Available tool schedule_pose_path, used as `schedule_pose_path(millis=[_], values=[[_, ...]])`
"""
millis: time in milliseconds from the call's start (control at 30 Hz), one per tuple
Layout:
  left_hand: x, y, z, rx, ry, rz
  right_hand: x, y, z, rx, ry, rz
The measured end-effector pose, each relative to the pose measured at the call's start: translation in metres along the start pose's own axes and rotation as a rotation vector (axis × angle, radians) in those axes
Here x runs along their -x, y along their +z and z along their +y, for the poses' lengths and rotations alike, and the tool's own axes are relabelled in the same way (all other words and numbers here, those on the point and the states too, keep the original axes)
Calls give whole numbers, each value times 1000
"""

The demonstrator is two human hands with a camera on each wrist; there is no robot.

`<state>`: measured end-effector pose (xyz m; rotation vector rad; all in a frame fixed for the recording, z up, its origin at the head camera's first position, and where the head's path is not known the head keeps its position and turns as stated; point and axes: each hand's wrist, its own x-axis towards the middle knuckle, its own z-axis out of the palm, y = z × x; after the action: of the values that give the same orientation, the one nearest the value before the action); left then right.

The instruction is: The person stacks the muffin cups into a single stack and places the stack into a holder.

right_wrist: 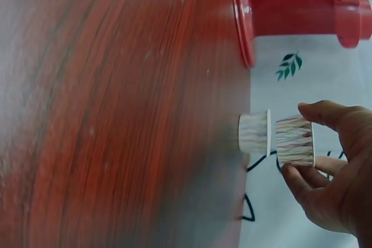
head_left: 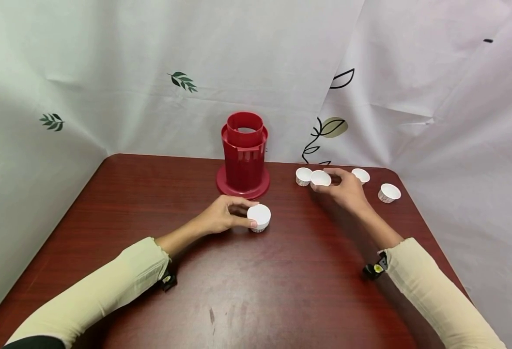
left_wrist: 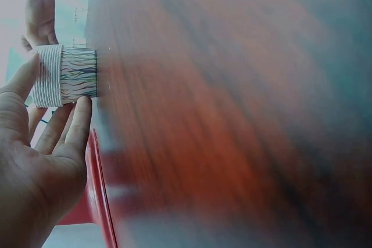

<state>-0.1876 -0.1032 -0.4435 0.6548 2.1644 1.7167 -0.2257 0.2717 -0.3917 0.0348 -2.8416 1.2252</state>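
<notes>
My left hand point(head_left: 221, 214) grips a stack of nested small white paper cups point(head_left: 258, 216) by its sides, in front of the red dispenser. In the left wrist view many ridged rims show on the stack point(left_wrist: 64, 75), above one patterned cup wall. At the back right, my right hand point(head_left: 345, 189) pinches a single white paper cup point(head_left: 320, 178) between thumb and fingers. The right wrist view shows this cup point(right_wrist: 295, 140) raised off the table, close to another paper cup point(right_wrist: 253, 133) that stands on it.
A red plastic cylinder dispenser point(head_left: 244, 167) with a round base stands at the table's back middle. Two more paper cups point(head_left: 389, 193) are at the back right, one partly behind my right hand. White patterned cloth point(head_left: 129, 58) hangs around the brown wooden table point(head_left: 256, 295).
</notes>
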Motion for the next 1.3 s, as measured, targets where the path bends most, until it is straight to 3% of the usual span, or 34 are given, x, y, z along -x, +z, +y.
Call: schedule_pose_path(millis=[233,567,1300], values=[[0,0,0,-3,4,2,4,7,-10,-55,-51,-43],[0,0,0,0,2,-3,11,18,-20,-3,-80,-102],[-1,0,0,-6,17,-7,36,44,-52,-132,-145,-246]])
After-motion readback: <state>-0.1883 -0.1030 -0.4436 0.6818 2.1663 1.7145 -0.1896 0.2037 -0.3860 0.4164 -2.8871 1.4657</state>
